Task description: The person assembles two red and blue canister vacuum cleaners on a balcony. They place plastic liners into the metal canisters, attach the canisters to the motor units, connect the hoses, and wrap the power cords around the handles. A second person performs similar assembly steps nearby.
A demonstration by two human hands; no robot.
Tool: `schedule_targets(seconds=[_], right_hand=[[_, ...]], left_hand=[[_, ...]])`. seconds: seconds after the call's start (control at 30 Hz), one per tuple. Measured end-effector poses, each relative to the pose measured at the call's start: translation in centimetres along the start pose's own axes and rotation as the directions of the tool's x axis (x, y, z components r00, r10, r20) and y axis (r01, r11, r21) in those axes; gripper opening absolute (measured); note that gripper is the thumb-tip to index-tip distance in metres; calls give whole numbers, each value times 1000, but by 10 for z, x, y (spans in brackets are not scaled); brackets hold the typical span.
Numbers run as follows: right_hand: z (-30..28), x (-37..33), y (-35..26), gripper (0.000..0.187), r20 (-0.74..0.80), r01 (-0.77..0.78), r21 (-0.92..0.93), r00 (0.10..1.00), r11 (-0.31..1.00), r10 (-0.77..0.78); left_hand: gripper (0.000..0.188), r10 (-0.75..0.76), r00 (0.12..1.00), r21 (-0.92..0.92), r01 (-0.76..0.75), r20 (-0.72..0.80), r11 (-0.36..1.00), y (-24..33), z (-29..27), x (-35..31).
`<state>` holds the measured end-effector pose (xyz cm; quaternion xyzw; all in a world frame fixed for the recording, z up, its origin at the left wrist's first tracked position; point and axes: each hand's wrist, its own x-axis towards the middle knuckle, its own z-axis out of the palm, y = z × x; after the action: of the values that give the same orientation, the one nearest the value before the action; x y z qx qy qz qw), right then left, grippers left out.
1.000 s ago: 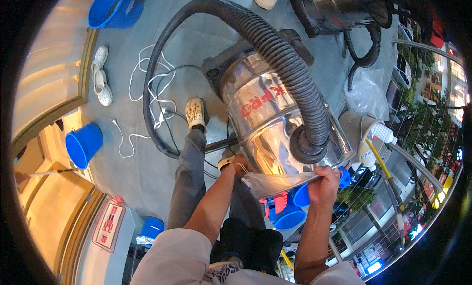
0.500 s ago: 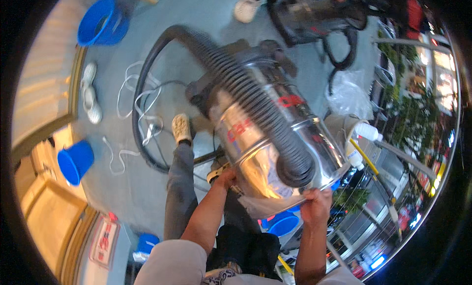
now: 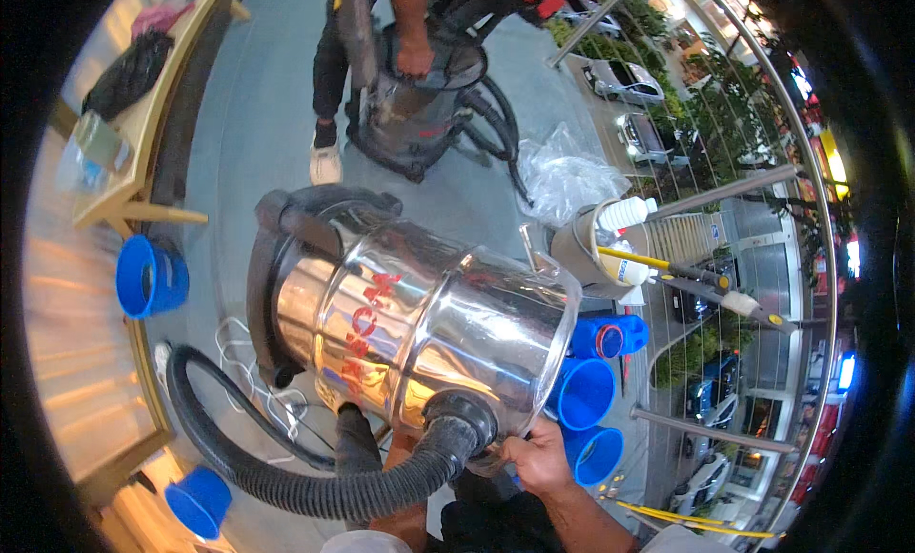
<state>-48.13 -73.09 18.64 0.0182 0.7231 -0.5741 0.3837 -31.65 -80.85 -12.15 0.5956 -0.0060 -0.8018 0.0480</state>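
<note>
A shiny steel drum vacuum cleaner [image 3: 457,315] lies tilted on its side in front of me, black head to the left and base to the right. Its ribbed black hose [image 3: 315,491] comes out of the near side and loops left. My right hand [image 3: 541,458] is closed on the near edge of the base, where something like clear plastic crinkles at the rim. My left hand [image 3: 400,448] is against the drum's underside; hose and drum hide most of it, fingers included.
Beyond, a co-worker's hand [image 3: 414,59] is on another vacuum cleaner [image 3: 405,124]. A bucket with bottles [image 3: 581,253], a blue jerrycan [image 3: 624,334] and blue buckets [image 3: 583,393] stand right, by a railing [image 3: 729,442]. White cable [image 3: 229,338] lies left; a wooden bench [image 3: 157,133] stands far left.
The drum has swung so its head points left, and its hose now hangs nearer me. My view has turned rightward. The co-worker's hand and vacuum cleaner show more fully.
</note>
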Motion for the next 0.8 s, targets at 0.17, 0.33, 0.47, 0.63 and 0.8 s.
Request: schedule_targets(seconds=[0.17,0.33,0.47,0.63,0.8], right_hand=[[-17,-11,1,29,86,-58,208,995,976,41],[-25,-24,13,22,230,61,297,964,953,-133],[-42,-29,18,19,256,66,246,958,967,-131],[-74,-22,20,20,270,50,329,952,943,-145],[-93,1,35,22,323,12,447,930,895,-173]], left_hand=[[36,117,993,32,-116,-15,993,25,2,-16],[36,226,974,32,-225,-19,974,50,5,-28],[37,300,954,34,-299,-25,954,74,9,-36],[37,397,918,69,-395,-21,916,110,22,-53],[37,478,878,96,-475,-14,875,142,41,-76]])
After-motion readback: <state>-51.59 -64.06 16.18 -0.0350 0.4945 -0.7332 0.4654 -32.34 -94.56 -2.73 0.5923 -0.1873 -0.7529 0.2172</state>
